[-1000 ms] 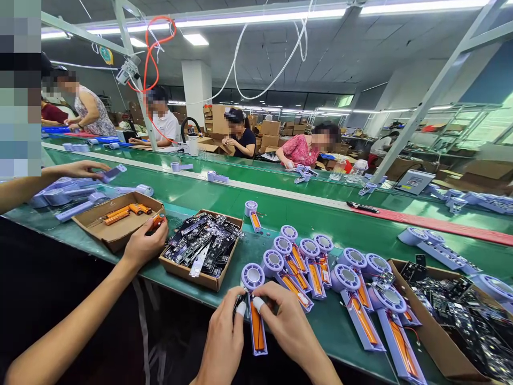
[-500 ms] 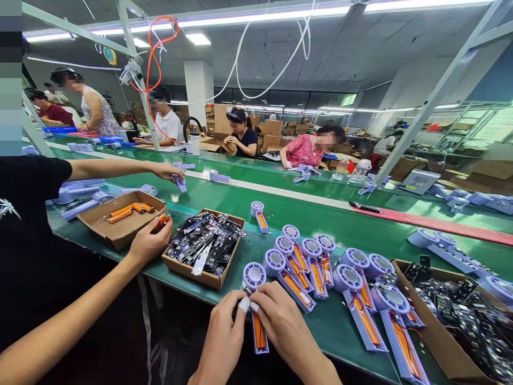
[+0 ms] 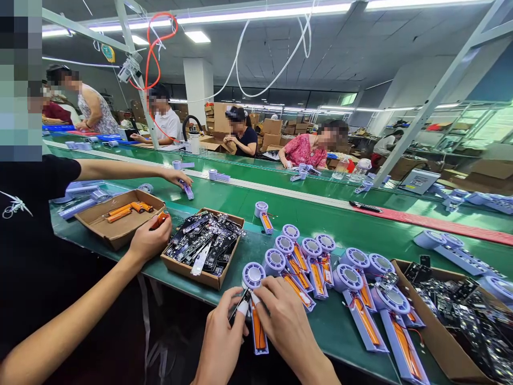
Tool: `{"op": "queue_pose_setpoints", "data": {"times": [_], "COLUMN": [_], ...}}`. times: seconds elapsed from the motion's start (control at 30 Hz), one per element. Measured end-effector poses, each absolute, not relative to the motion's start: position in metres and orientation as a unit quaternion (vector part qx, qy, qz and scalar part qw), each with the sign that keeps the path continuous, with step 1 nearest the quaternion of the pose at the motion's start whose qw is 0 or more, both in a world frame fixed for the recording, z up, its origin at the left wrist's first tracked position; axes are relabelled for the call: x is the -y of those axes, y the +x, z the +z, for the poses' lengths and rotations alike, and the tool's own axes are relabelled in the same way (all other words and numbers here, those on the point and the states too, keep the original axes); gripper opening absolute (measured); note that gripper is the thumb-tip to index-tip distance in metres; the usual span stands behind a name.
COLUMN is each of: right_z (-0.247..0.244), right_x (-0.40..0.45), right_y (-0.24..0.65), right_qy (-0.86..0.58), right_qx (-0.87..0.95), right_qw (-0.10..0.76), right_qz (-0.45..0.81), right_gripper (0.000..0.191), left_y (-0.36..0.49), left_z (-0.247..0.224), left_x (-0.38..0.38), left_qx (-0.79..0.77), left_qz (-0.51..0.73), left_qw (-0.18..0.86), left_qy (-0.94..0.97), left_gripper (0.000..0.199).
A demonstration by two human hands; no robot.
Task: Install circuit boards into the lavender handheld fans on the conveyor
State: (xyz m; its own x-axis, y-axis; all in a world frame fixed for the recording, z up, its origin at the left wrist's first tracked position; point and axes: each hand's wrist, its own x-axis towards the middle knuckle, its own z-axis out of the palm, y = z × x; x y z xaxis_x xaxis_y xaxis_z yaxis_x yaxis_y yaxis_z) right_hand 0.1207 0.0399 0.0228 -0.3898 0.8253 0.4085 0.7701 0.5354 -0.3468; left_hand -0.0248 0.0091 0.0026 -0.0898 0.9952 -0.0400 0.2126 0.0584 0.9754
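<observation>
Factory line: green worktop [image 3: 308, 214] stretching past co-workers [image 3: 304, 151]
Hands: left hand [image 3: 220, 342] pinching black circuit board [image 3: 240, 305] over lilac fan housing [image 3: 258, 334], right hand [image 3: 286, 331] pressing alongside
Progress: more housings [image 3: 366, 331] lying in rows, boards [image 3: 202, 243] sitting heaped in carton [image 3: 180, 266]

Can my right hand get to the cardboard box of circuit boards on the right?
Probably, but your right hand must lift over the purple fans lying between it and the box.

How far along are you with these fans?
Done so far: the lilac fan housings lined up on the belt hold orange batteries. In hand: the left hand holds a black circuit board at the front housing, with the right hand close against it. Left: the box of boards still looks well filled.
</observation>
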Motion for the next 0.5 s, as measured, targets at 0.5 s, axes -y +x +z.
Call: {"op": "queue_pose_setpoints", "data": {"times": [0.5], "right_z": [0.027], "right_x": [-0.035], "right_y": [0.113], "right_qy": [-0.5], "right_qx": [0.831], "right_qw": [0.24], "right_qz": [0.037], "right_gripper": [0.019], "left_y": [-0.027], "left_z": [-0.012], "left_x": [-0.004], "left_qx": [-0.57], "left_qz": [0.497], "left_qw": [0.393], "left_qy": [0.523], "left_gripper": [0.031]}}
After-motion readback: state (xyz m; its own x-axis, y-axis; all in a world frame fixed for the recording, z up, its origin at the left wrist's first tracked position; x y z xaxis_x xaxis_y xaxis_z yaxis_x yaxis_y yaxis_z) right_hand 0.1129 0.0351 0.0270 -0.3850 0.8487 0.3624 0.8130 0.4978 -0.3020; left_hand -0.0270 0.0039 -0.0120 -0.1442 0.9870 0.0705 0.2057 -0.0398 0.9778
